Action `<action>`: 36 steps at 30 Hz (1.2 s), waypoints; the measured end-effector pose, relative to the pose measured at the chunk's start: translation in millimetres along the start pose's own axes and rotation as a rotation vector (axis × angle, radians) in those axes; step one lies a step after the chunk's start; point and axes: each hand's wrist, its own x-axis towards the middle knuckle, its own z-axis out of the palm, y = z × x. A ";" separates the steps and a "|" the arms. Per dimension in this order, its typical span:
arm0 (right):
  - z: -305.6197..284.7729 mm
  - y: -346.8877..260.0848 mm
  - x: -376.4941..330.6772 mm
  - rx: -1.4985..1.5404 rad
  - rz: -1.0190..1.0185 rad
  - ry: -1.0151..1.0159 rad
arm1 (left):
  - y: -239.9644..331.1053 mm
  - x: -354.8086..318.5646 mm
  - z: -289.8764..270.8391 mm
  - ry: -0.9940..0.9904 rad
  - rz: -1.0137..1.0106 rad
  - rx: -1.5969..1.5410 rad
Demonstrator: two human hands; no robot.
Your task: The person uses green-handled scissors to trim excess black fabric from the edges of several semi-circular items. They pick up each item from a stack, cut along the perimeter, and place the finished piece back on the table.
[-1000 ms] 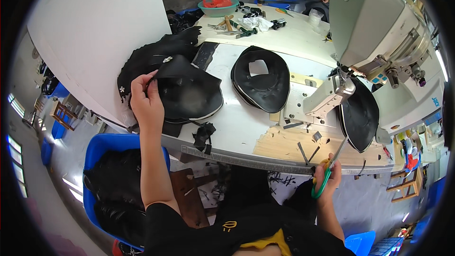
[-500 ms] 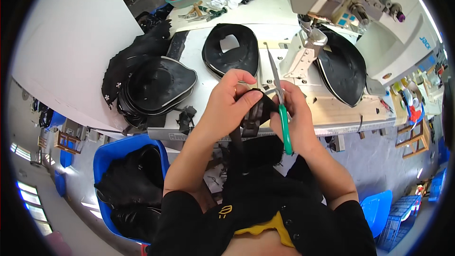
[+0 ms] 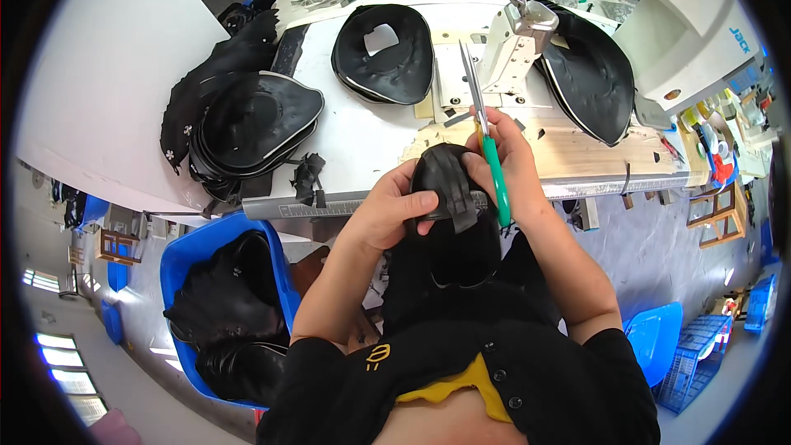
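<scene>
My left hand (image 3: 390,208) is closed on the edge of a curved black leather-like piece (image 3: 438,173), thumb on top, just in front of the table edge. A black strip (image 3: 458,198) lies across that piece, its lower end hanging free. In my right hand (image 3: 517,166) are green-handled scissors (image 3: 497,181), blades pointing up and away. My right thumb also touches the black piece near the strip. Fingers under the piece are hidden.
A sewing machine post (image 3: 512,49) stands beyond my right hand. Stacked black leather-like pieces lie at left (image 3: 255,128), middle (image 3: 395,74) and right (image 3: 589,82). Below left, a blue bin (image 3: 290,284) holds more black pieces. A black scrap (image 3: 307,177) lies by the table edge (image 3: 346,208).
Both hands have lowered the black piece toward me and turned it, so its broad curved face and the strip now show. The scissors stay in my right hand. The view has shifted.
</scene>
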 end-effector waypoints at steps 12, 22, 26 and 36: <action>1.5 -18.1 -0.9 -0.685 -0.589 -0.470 | 1.8 10.4 -6.2 0.305 -0.004 -0.108; 18.0 -2.5 32.9 -0.268 -0.155 -0.299 | 6.3 8.6 -31.7 0.838 0.779 1.121; 33.6 -0.9 29.2 -0.090 -0.076 -0.256 | -11.1 -10.4 -1.1 0.577 0.463 0.767; 39.9 -5.7 8.8 -0.309 -0.095 -0.331 | -7.0 -10.4 0.6 0.534 0.563 1.159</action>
